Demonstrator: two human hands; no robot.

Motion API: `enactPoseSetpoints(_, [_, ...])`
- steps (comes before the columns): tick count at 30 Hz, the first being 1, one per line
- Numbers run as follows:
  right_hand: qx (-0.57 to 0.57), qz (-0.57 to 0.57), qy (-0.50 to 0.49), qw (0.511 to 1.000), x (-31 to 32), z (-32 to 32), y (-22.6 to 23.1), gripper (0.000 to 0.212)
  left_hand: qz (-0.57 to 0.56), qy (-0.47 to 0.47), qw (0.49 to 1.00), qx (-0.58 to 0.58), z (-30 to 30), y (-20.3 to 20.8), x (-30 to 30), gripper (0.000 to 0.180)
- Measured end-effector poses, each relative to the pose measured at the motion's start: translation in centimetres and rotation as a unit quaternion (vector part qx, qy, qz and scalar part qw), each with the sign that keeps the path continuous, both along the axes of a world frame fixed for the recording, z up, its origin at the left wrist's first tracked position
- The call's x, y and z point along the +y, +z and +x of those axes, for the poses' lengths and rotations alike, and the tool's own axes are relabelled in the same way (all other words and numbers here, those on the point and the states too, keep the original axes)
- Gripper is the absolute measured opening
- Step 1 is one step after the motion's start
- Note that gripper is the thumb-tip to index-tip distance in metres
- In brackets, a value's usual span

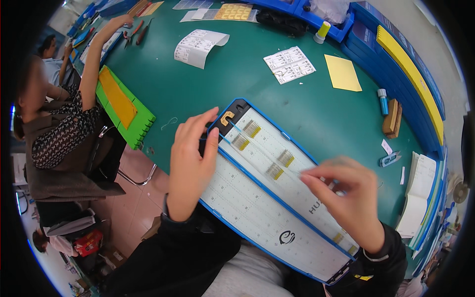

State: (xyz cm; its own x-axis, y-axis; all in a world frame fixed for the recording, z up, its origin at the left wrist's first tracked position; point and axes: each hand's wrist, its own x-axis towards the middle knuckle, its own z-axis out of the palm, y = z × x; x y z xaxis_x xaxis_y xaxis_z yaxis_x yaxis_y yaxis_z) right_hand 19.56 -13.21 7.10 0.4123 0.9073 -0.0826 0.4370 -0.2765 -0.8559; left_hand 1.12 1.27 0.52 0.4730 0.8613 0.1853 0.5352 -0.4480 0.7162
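A long, hinged, blue-rimmed case (pixel 223 187) with white, dotted panels lies open and slanted in front of me. Several small rows of thin pins with yellow ends (pixel 285 158) are set in its upper panel. At its far left end is a black section with a tan, hook-shaped piece (pixel 227 119). My left hand (pixel 190 158) grips that end, thumb and index finger at the black corner. Over the upper panel, my right hand (pixel 344 190) is closed in a pinch, slightly blurred; whatever its fingertips hold is too fine to make out.
At left a person sits beside a green board (pixel 136 129) with an orange pad. Label sheets (pixel 289 65), a yellow paper (pixel 343 73), a blue-capped tube (pixel 383 102), a wooden block (pixel 392 119) and thread snips (pixel 390 159) lie on the green table. Blue cases (pixel 368 44) line the right edge.
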Motion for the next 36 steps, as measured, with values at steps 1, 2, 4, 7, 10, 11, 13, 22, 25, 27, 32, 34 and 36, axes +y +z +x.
enactPoseSetpoints(1, [-0.009,0.011,0.017,1.000,1.1,-0.2,-0.7,0.007,0.055,-0.005,0.998,0.020,0.2,-0.4,-0.2,0.027])
enactPoseSetpoints(2, [-0.017,0.022,0.035,0.999,2.3,-0.4,-1.5,0.007,0.110,-0.010,0.993,0.041,0.4,-0.7,-0.4,0.028])
enactPoseSetpoints(4, [-0.011,0.056,0.031,0.998,4.3,-0.8,-3.2,0.007,0.109,-0.016,0.993,0.038,0.7,-0.4,-0.5,0.028])
enactPoseSetpoints(7, [-0.001,0.104,0.038,0.994,7.2,-1.6,-5.2,0.007,0.099,-0.009,0.994,0.043,0.6,-0.3,-0.8,0.029])
enactPoseSetpoints(10, [-0.001,0.104,0.045,0.994,8.9,-2.4,-5.8,0.008,0.108,0.003,0.992,0.057,0.2,-0.6,-0.9,0.030])
enactPoseSetpoints(11, [0.011,0.100,0.044,0.994,9.2,-2.5,-6.1,0.008,0.111,0.001,0.992,0.063,0.2,-0.4,-0.9,0.030])
enactPoseSetpoints(13, [0.017,0.086,0.045,0.995,9.6,-2.8,-6.4,0.009,0.104,0.000,0.993,0.062,0.0,-0.6,-0.7,0.031])
enactPoseSetpoints(22, [-0.012,0.069,0.048,0.996,9.8,-2.9,-6.3,0.008,0.113,-0.010,0.991,0.069,-0.1,-0.7,-0.6,0.032])
enactPoseSetpoints(25, [-0.006,0.087,0.043,0.995,9.8,-2.9,-6.5,0.008,0.090,-0.004,0.994,0.056,0.1,-0.4,-0.6,0.030])
enactPoseSetpoints(27, [-0.013,0.094,0.047,0.994,9.8,-2.9,-6.7,0.008,0.092,-0.003,0.994,0.056,0.2,-0.4,-0.6,0.031])
enactPoseSetpoints(32, [-0.032,0.079,0.066,0.994,9.1,-2.5,-5.8,0.009,0.096,-0.008,0.994,0.056,0.3,-0.7,-0.7,0.032])
enactPoseSetpoints(34, [-0.039,0.069,0.084,0.993,8.1,-2.4,-4.9,0.009,0.104,-0.006,0.993,0.063,0.0,-0.5,-0.6,0.034])
enactPoseSetpoints(36, [-0.142,0.068,0.105,0.982,6.0,-1.8,-4.0,0.010,0.076,-0.005,0.996,0.047,0.0,-0.3,-0.7,0.036])
